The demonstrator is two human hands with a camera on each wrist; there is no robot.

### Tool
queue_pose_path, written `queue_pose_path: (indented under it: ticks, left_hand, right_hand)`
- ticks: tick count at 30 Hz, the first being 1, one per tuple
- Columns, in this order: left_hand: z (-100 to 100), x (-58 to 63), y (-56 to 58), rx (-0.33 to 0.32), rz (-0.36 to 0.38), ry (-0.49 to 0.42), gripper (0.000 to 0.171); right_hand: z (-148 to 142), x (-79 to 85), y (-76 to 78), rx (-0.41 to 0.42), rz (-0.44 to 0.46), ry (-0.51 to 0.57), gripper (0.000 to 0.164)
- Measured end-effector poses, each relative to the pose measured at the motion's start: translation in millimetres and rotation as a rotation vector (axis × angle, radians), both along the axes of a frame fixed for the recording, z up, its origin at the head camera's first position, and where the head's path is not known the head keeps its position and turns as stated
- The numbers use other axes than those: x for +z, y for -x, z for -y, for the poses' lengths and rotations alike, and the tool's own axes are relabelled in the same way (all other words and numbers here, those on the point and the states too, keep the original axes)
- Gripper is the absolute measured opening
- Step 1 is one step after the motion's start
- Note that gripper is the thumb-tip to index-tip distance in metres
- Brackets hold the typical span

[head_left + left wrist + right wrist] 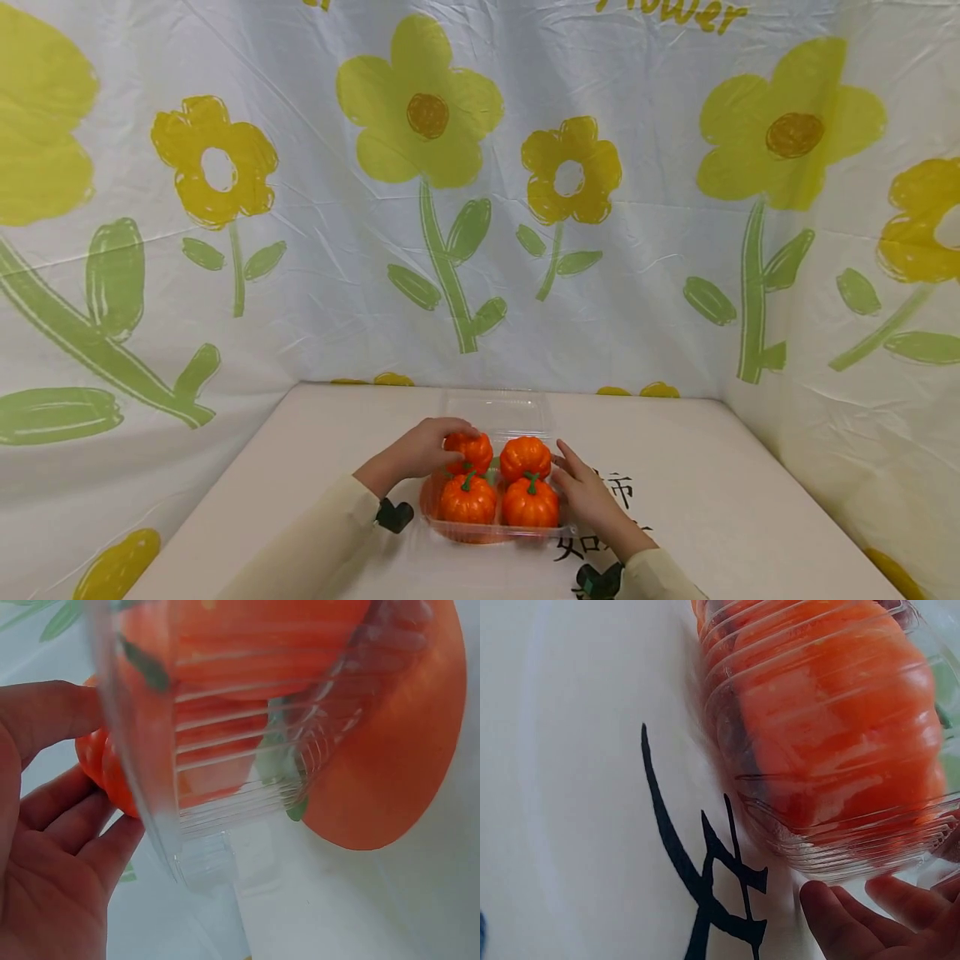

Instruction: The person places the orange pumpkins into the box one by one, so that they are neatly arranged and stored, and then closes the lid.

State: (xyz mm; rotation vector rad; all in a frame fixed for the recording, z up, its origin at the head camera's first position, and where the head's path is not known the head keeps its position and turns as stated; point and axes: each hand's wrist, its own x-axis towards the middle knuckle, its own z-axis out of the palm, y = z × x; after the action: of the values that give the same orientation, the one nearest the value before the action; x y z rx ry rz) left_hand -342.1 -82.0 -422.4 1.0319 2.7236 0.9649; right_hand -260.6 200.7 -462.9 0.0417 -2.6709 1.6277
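A clear plastic clamshell box (442,528) holds several small orange pumpkins with green stems. My left hand (423,447) grips the back-left pumpkin (474,452), thumb on one side and fingers on the other; in the left wrist view this pumpkin (112,776) shows past the box wall. The right hand (588,496) lies along the box's right side, beside the back-right pumpkin (525,458). Its fingers (840,922) are loosely extended, fingertips right at the box corner in the right wrist view. In front sit a front-left pumpkin (468,499) and a front-right pumpkin (531,502).
The box's clear lid (495,410) lies folded back behind it. Black characters (621,490) are printed on the white table cover (697,483). A flower-patterned curtain (480,250) hangs behind and along the sides. An orange printed shape (397,772) shows beneath the box.
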Motion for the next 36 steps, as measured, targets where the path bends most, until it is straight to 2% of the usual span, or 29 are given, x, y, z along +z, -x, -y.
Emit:
queue_pose_path:
  ticks: [5, 11, 17, 30, 36]
  left_hand:
    - [-2.6, 2.1, -3.6, -0.002, -0.01, 0.02, 0.033]
    - [-3.9, -1.1, -3.7, -0.011, -0.031, 0.023, 0.031]
    - [-4.3, -3.5, -3.3, -0.014, -0.015, 0.023, 0.031]
    - [-4.7, -0.6, -6.0, -0.009, -0.011, 0.049, 0.031]
    - [-3.7, -1.4, -4.3, 0.008, 0.015, 0.051, 0.04]
  right_hand:
    - [-0.5, 0.8, -1.3, -0.001, -0.001, 0.001, 0.058]
    - [-0.2, 1.4, -1.6, 0.004, -0.005, 0.007, 0.059]
    - [-0.4, 0.9, -1.1, 0.008, 0.0, 0.018, 0.059]
    - [-4.2, -1.0, 0.2, 0.04, 0.011, 0.04, 0.059]
    - [-7.9, -2.3, 2.1, 0.051, 0.016, 0.055, 0.061]
